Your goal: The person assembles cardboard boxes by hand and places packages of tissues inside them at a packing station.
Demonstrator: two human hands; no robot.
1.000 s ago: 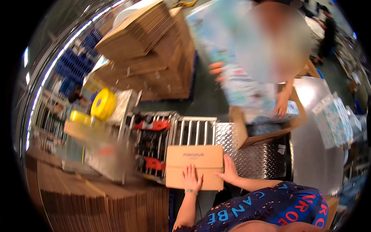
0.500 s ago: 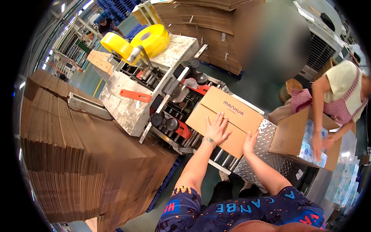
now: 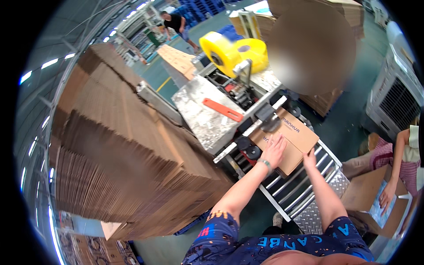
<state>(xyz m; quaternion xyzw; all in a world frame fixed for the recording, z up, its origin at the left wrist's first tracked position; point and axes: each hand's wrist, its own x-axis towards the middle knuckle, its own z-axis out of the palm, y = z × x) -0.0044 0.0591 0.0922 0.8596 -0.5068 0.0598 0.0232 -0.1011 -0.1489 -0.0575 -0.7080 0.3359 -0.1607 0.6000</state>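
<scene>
A closed cardboard box (image 3: 298, 145) lies on the metal rollers, its far end between the black side wheels and under the front of a carton sealing machine (image 3: 207, 115). Its top flaps meet along a seam. My left hand (image 3: 274, 153) rests on the top of the box with its fingers stretched out. Against the near right end of the box is my right hand (image 3: 310, 160), its fingers extended along the edge. Neither hand is wrapped around anything. Two yellow tape rolls (image 3: 252, 54) sit on top of the machine, near an orange-red bar (image 3: 222, 109).
Tall stacks of flat cardboard (image 3: 128, 154) stand close on the left. Bare rollers (image 3: 304, 187) and a diamond-plate surface (image 3: 311, 219) lie nearer me. At right, a co-worker's hand (image 3: 388, 196) reaches into an open carton (image 3: 360, 194) of blue-white packs. Another person (image 3: 176, 25) is far back.
The box has moved away from me along the rollers, into the front of the machine, with both my hands following it. My view has swung to the left.
</scene>
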